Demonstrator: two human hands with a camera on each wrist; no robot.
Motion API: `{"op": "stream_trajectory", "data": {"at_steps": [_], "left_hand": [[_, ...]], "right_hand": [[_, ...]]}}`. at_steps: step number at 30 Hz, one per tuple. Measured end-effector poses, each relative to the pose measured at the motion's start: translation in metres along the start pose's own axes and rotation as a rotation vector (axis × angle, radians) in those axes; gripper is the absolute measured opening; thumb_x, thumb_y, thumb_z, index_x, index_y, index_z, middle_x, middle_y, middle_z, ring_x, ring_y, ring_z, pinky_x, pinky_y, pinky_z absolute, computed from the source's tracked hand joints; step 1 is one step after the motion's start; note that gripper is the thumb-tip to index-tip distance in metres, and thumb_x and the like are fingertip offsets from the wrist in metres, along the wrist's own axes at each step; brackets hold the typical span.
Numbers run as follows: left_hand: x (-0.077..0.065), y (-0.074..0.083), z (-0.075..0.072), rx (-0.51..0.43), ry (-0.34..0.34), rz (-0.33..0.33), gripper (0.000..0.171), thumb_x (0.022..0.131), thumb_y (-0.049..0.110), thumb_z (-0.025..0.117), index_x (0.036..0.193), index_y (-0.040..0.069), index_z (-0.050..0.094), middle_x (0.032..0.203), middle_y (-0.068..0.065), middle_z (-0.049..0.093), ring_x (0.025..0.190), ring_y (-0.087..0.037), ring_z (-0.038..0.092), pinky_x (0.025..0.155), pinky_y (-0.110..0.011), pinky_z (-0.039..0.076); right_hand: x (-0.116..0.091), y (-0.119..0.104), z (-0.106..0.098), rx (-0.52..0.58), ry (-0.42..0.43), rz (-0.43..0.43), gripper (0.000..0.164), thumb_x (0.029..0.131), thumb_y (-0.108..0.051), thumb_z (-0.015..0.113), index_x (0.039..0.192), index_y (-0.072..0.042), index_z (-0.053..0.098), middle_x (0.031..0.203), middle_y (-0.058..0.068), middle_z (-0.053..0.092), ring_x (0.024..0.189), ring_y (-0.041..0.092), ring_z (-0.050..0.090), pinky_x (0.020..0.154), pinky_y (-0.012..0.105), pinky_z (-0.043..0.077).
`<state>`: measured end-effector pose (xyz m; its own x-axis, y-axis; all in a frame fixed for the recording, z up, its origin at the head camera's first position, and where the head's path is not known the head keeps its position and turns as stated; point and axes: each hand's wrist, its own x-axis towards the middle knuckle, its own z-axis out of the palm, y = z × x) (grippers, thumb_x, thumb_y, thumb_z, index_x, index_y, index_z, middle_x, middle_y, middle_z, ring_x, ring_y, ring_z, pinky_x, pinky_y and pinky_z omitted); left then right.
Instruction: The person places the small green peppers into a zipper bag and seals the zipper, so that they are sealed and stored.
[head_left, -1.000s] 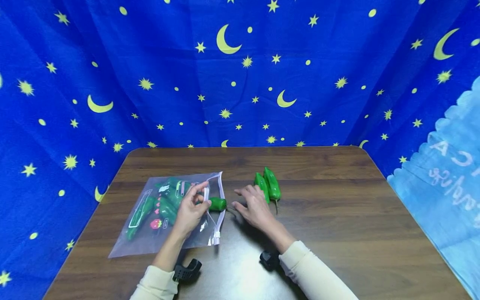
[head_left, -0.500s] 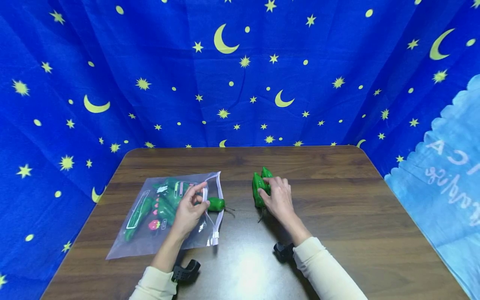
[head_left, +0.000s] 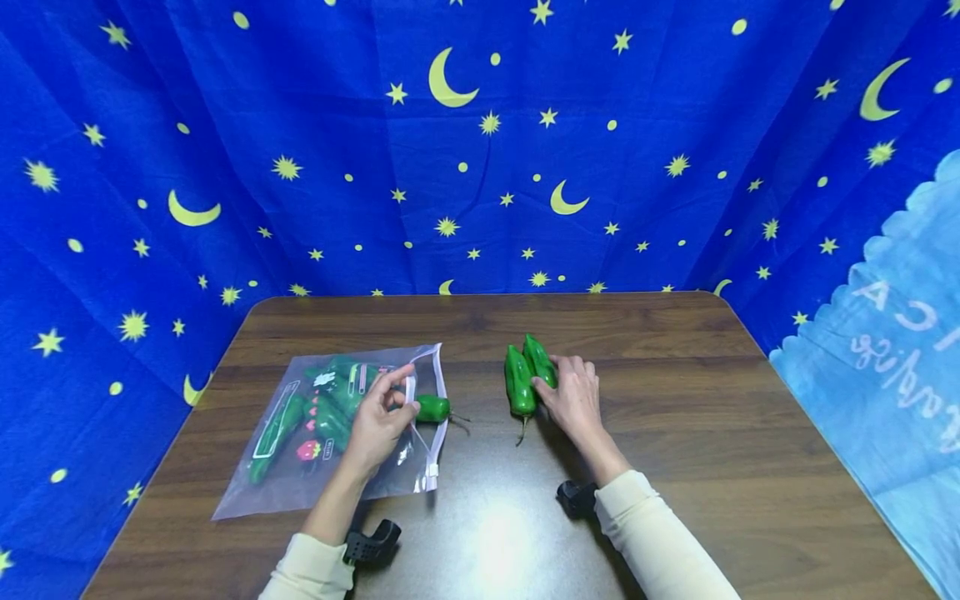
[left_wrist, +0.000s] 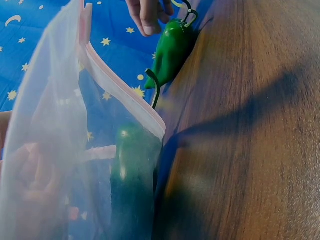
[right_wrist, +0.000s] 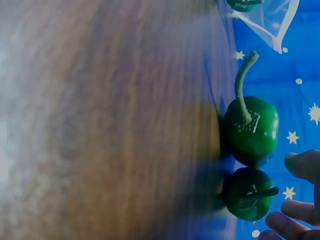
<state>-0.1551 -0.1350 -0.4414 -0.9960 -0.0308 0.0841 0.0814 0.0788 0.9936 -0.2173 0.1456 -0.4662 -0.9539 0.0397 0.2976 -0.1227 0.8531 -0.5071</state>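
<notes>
A translucent zipper bag [head_left: 375, 467] lies on the table's left, with several green peppers [head_left: 330, 417] inside. One pepper [head_left: 432, 408] sits in the bag's mouth, its stem sticking out. My left hand [head_left: 378, 421] pinches the upper edge of that mouth between thumb and fingers, lifting it. To the right, two green peppers lie side by side: a left one [head_left: 519, 383] and a right one [head_left: 537, 354]. My right hand [head_left: 573, 396] is at the right one, thumb and fingers spread about it; in the right wrist view the thumb [right_wrist: 302, 165] stands apart from both peppers.
The brown wooden table [head_left: 675, 458] carries everything. A blue curtain [head_left: 337, 150] with moons and stars hangs behind it, and a light-blue cloth [head_left: 885, 375] hangs at the right.
My right hand has moved from beside the bag's mouth rightward to the two loose peppers. These now lie slightly apart at their stem ends. The left hand keeps its pinch on the bag.
</notes>
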Motion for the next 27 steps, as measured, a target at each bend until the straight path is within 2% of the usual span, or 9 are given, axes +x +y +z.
{"op": "stream_trajectory", "data": {"at_steps": [11, 15, 20, 22, 27], "left_hand": [[0.000, -0.001, 0.000, 0.005, 0.009, -0.005, 0.058, 0.080, -0.012, 0.058, 0.135, 0.004, 0.047, 0.107, -0.014, 0.046, 0.059, -0.003, 0.051, 0.050, -0.018, 0.048], [0.000, -0.004, -0.001, 0.010, 0.009, 0.035, 0.059, 0.079, -0.011, 0.058, 0.135, 0.001, 0.046, 0.107, -0.008, 0.044, 0.061, -0.001, 0.050, 0.050, -0.016, 0.047], [0.001, -0.009, 0.000, 0.004, 0.013, 0.123, 0.057, 0.077, -0.011, 0.057, 0.132, -0.001, 0.048, 0.104, -0.003, 0.043, 0.062, 0.000, 0.050, 0.048, -0.015, 0.046], [0.001, -0.009, 0.000, -0.001, 0.015, 0.122, 0.057, 0.077, -0.010, 0.057, 0.132, 0.000, 0.049, 0.101, -0.003, 0.044, 0.060, 0.000, 0.051, 0.048, -0.015, 0.047], [0.001, -0.004, -0.001, 0.002, 0.009, 0.046, 0.058, 0.079, -0.010, 0.057, 0.134, 0.004, 0.047, 0.105, -0.003, 0.043, 0.061, -0.001, 0.051, 0.051, -0.015, 0.048]], "right_hand": [[-0.002, 0.008, 0.003, -0.031, -0.052, 0.030, 0.053, 0.078, -0.031, 0.072, 0.119, -0.001, 0.061, 0.107, 0.019, 0.062, 0.092, 0.034, 0.050, 0.081, 0.043, 0.040], [-0.002, 0.012, 0.005, -0.033, -0.056, 0.037, 0.053, 0.077, -0.031, 0.072, 0.119, -0.001, 0.060, 0.107, 0.020, 0.063, 0.092, 0.036, 0.051, 0.082, 0.044, 0.040], [-0.003, 0.018, 0.006, -0.037, -0.067, 0.060, 0.053, 0.078, -0.032, 0.071, 0.120, -0.001, 0.060, 0.109, 0.020, 0.064, 0.095, 0.037, 0.052, 0.084, 0.046, 0.041], [-0.003, 0.020, 0.006, -0.036, -0.062, 0.060, 0.052, 0.078, -0.031, 0.070, 0.119, 0.000, 0.060, 0.109, 0.021, 0.064, 0.093, 0.037, 0.052, 0.083, 0.047, 0.042], [-0.003, 0.023, 0.006, -0.025, -0.044, 0.053, 0.050, 0.079, -0.028, 0.069, 0.117, 0.002, 0.061, 0.106, 0.021, 0.065, 0.090, 0.037, 0.053, 0.081, 0.047, 0.043]]}}
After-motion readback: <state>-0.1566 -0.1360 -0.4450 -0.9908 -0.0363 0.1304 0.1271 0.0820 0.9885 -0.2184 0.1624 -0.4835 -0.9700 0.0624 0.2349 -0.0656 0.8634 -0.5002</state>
